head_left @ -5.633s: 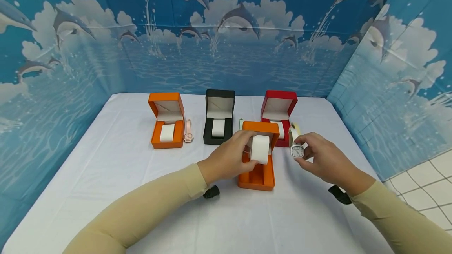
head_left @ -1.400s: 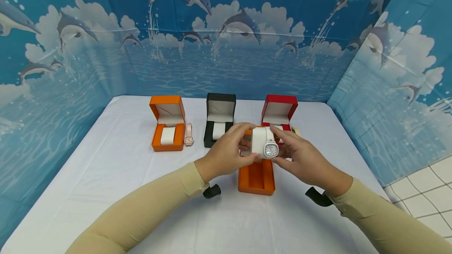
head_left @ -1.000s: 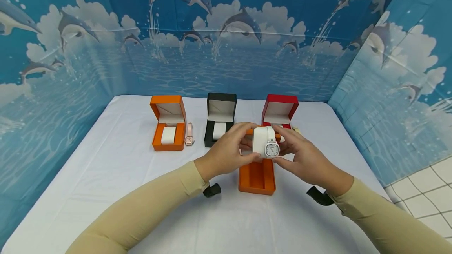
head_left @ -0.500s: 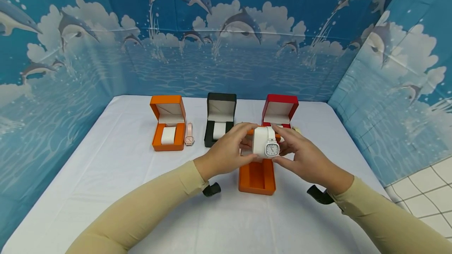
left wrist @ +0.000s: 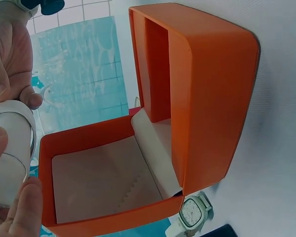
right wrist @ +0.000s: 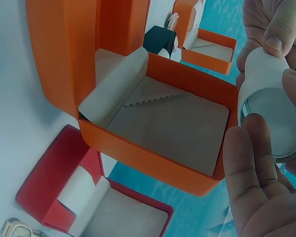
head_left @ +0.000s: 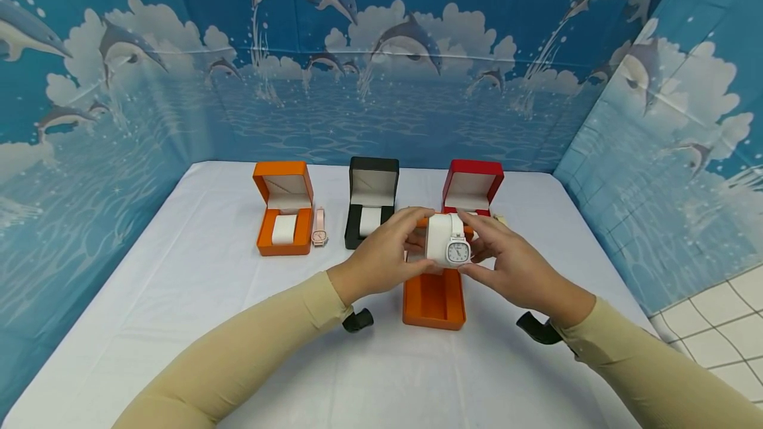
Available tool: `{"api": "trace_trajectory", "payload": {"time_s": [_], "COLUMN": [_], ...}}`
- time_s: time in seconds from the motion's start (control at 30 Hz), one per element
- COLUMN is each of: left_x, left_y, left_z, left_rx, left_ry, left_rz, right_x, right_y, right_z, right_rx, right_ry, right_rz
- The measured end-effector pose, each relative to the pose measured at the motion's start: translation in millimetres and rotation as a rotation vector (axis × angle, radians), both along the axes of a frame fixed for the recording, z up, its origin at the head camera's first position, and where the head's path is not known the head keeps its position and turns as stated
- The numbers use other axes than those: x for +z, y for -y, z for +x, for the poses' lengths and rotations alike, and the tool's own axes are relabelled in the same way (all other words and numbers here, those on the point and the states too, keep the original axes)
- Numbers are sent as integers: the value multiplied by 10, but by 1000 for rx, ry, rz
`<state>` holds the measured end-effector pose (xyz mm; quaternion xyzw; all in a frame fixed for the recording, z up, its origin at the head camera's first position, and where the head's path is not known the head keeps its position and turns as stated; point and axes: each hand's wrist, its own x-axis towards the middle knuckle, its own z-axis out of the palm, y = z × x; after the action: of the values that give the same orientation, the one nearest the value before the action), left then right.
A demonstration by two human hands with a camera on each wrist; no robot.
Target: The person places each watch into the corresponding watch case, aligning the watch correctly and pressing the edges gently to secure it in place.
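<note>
Above the near orange watch box [head_left: 434,316], my left hand [head_left: 384,253] grips a white watch cushion [head_left: 438,240] by its left side. A white wristwatch [head_left: 458,252] with a squarish dial sits around the cushion's right end, dial towards me. My right hand [head_left: 515,267] holds this watch from the right, thumb below and fingers above. In the left wrist view the cushion [left wrist: 7,182] shows between fingers of both hands, the strap looped over it. The box stands with its lid up and its bare orange slot showing; the hands mostly hide the lid in the head view.
Behind stand an orange box [head_left: 283,248], a black box [head_left: 353,234] and a red box [head_left: 473,167], lids up, with white cushions. A pink watch [head_left: 319,230] lies beside the orange one. A pale green watch [left wrist: 191,212] and a cream watch [right wrist: 18,230] lie near the others.
Several seconds ago my right hand held the white wristwatch apart from the cushion; now it sits around the cushion's right end. Over the last second both hands stay almost still.
</note>
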<state>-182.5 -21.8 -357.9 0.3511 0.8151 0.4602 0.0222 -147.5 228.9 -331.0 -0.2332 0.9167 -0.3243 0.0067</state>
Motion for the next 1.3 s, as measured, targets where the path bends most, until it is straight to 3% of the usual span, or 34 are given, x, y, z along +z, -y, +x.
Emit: {"api": "trace_trajectory", "payload": {"time_s": [0.23,0.6,1.03,1.3], "left_x": [3,-3,-18,-13], "left_y": [1,-3,9,0], "left_z": [-7,-7,-6,-5], "left_rx": [-8,-9,14,9], "left_ry": [-24,3,-67,-49], "left_rz": [-18,-1,-60,-47], "right_x": [-14,-21,-29,-39], "right_y": [10,8,13,7], "right_z": [-8,-12,-10,-10], "right_rx": [18,18,7,10], "right_ry": [-31,-34,-28,-41], "right_rz": [3,13,10,16]}}
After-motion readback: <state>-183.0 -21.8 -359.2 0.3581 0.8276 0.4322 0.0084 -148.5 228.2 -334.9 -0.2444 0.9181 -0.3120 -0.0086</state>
